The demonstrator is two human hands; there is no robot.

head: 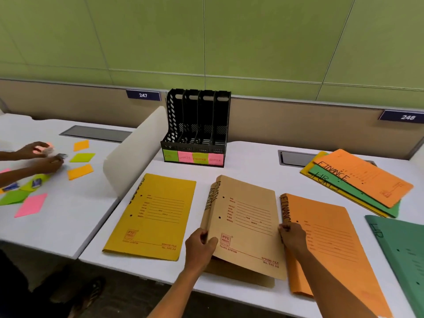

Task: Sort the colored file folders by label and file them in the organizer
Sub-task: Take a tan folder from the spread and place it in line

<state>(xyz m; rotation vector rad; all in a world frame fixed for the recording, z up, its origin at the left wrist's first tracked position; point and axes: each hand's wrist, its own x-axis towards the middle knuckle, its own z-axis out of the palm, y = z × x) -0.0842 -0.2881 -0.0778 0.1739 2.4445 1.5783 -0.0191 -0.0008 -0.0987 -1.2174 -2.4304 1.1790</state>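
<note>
Now both hands clamp the tan cardboard folder marked ADMIN, near the table's front edge: left hand on its spine edge, right hand on its right edge. Lifting seems under way, judging by the raised side. Next it likely needs standing upright and carrying far to the black slotted plastic organizer, into the matching labelled slot.

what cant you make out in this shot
Head view only:
- Sticky labels on the organizer: writing too small and blurred.
- Yellow folder spine label: seen edge-on, unreadable.
- Dark green folder: cut off by the right edge.
- Folder under the tan folder: mostly covered, label hidden.
</note>
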